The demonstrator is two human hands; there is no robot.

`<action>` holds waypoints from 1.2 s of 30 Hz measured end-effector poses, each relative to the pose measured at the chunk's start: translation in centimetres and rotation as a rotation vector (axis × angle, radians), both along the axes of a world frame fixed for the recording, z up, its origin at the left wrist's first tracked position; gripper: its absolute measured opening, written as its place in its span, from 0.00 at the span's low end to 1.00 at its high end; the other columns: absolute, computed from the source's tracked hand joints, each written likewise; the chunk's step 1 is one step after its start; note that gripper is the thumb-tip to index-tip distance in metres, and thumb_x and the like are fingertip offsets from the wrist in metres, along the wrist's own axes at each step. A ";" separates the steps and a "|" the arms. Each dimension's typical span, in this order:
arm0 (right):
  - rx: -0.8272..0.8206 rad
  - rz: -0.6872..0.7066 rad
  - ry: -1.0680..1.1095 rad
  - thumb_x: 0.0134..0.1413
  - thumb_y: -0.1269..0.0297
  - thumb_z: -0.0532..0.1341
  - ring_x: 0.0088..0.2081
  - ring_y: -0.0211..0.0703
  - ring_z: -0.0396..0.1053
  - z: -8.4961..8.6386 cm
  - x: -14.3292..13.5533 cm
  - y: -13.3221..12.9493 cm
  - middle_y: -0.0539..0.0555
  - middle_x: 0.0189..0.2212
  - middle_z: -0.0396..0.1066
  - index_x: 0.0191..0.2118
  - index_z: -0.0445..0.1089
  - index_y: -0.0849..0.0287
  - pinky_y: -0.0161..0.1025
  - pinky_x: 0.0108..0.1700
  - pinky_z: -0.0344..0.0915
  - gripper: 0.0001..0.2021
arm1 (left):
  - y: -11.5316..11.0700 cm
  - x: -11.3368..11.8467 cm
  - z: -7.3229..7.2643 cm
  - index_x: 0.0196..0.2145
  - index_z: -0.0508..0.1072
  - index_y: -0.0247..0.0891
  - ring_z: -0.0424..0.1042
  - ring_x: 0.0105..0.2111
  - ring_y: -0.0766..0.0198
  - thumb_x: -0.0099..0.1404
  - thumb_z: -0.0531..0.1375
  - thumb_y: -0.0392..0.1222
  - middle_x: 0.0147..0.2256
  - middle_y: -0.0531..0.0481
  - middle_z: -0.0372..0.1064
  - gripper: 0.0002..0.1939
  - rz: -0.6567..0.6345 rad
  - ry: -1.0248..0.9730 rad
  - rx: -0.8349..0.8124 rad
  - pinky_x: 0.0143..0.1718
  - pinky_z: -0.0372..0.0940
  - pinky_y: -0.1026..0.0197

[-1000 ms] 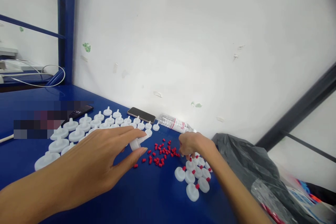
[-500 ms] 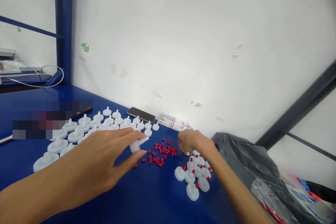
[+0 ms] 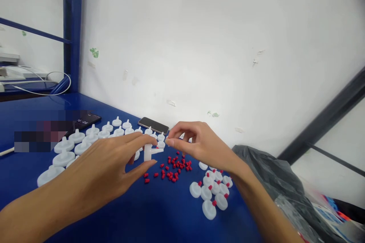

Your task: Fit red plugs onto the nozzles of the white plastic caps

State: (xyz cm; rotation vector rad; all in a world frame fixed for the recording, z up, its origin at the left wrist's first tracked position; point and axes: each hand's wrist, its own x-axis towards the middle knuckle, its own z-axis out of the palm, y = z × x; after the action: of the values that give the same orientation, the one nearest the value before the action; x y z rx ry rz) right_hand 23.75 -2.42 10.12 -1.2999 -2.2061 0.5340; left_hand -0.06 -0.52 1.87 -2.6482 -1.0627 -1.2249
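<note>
Fingers first: on my left hand (image 3: 105, 167) the thumb and forefinger (image 3: 144, 139) are pinched around one small white plastic cap with a side spout (image 3: 149, 151), lifted just off the blue tabletop (image 3: 159, 212) near the middle of the scene, spout pointing right. My right hand (image 3: 199, 142) is up just right of it, thumb and forefinger tips pressed together close to the spout's end. I honestly can't tell if there's anything between them, too small to see.

Right below the hands is a loose scatter of tiny red plastic plugs (image 3: 173, 169), somewhere around thirty, too bunched to count properly. Near right of that sits a cluster of white caps already fitted with red plugs (image 3: 212, 190), roughly ten by my count, touching each other. On the left are rows of bare white round caps with centre nubs (image 3: 82, 142), about twenty showing, some hidden behind my left hand.

Far side against the white wall (image 3: 213, 45): one black smartphone lying flat (image 3: 153, 125). A second dark phone with a lit screen (image 3: 85, 120) lies far left, next to a blurred-out patch. One crumpled grey plastic bag (image 3: 265, 171) sits on the right, well apart from the caps. One white cable (image 3: 42, 83) loops on the shelf at far left.
</note>
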 end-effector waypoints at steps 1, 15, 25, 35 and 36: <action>-0.029 0.031 0.047 0.66 0.56 0.69 0.31 0.36 0.70 0.0 -0.2 -0.2 0.48 0.37 0.81 0.40 0.80 0.54 0.35 0.34 0.65 0.08 | 0.1 0.0 -0.1 0.51 0.78 0.51 0.77 0.24 0.61 0.75 0.56 0.55 0.33 0.56 0.80 0.15 -0.008 -0.025 -0.001 0.27 0.67 0.60; -0.084 0.075 0.256 0.63 0.55 0.72 0.27 0.33 0.69 -0.4 -0.6 -0.1 0.48 0.35 0.79 0.41 0.80 0.54 0.33 0.28 0.62 0.09 | 0.0 0.1 -0.6 0.54 0.77 0.51 0.66 0.16 0.68 0.75 0.58 0.63 0.37 0.57 0.82 0.20 0.031 -0.204 0.050 0.27 0.69 0.60; -0.138 0.106 0.317 0.60 0.56 0.75 0.25 0.32 0.70 -0.7 -0.7 0.1 0.48 0.38 0.79 0.42 0.78 0.53 0.33 0.27 0.62 0.10 | -0.1 0.2 -0.5 0.55 0.75 0.52 0.62 0.15 0.71 0.76 0.58 0.62 0.41 0.59 0.82 0.18 0.010 -0.232 0.088 0.24 0.66 0.63; -0.013 0.043 0.397 0.59 0.52 0.75 0.25 0.33 0.69 -1.4 -1.6 0.0 0.49 0.40 0.80 0.41 0.81 0.51 0.34 0.28 0.68 0.11 | 0.0 0.5 -0.3 0.52 0.77 0.53 0.74 0.21 0.67 0.74 0.58 0.66 0.37 0.60 0.83 0.21 0.058 -0.299 0.012 0.28 0.68 0.64; -0.010 0.042 0.393 0.59 0.52 0.74 0.25 0.33 0.69 -1.4 -1.6 0.0 0.49 0.40 0.80 0.40 0.81 0.52 0.34 0.29 0.68 0.11 | 0.0 0.5 -0.4 0.53 0.77 0.53 0.75 0.22 0.67 0.74 0.59 0.66 0.39 0.60 0.83 0.20 0.053 -0.306 0.018 0.28 0.68 0.65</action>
State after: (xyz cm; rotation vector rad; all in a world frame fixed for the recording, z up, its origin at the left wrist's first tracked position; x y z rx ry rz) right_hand 22.14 -2.42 8.69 -1.0496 -1.9084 0.7470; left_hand 0.42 -0.49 1.51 -2.4541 -1.1426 -1.6568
